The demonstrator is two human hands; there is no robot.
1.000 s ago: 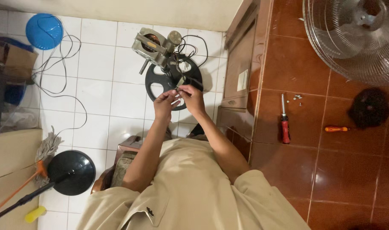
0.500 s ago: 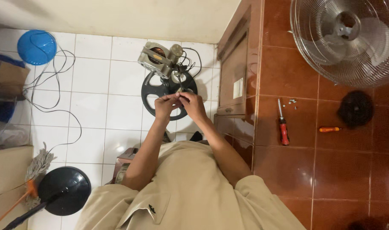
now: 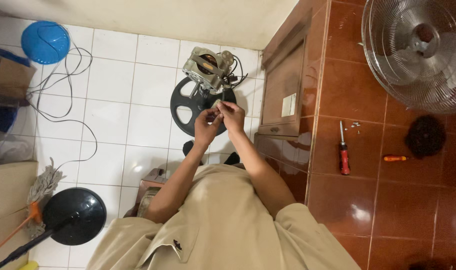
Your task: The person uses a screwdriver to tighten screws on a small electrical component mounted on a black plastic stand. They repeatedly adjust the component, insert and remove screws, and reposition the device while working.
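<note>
My left hand (image 3: 206,123) and my right hand (image 3: 232,113) meet in front of me, both pinching a small pale part (image 3: 217,104) between the fingertips. Just beyond them a grey fan motor (image 3: 206,67) with wires rests on a black round spoked wheel (image 3: 184,107) on the white tiled floor. What the small part is, I cannot tell.
A red-handled screwdriver (image 3: 343,155), an orange-handled screwdriver (image 3: 395,158), small screws (image 3: 355,124) and a dark round cap (image 3: 426,135) lie on the red tiled ledge. A wire fan guard (image 3: 418,55) sits at top right. A black fan base (image 3: 74,216), mop (image 3: 38,195), blue bowl (image 3: 45,41) and cable (image 3: 68,80) are left.
Both hands stay together on the small part, turning it slightly. The view has shifted a little, so the motor and hands sit lower in the frame.
</note>
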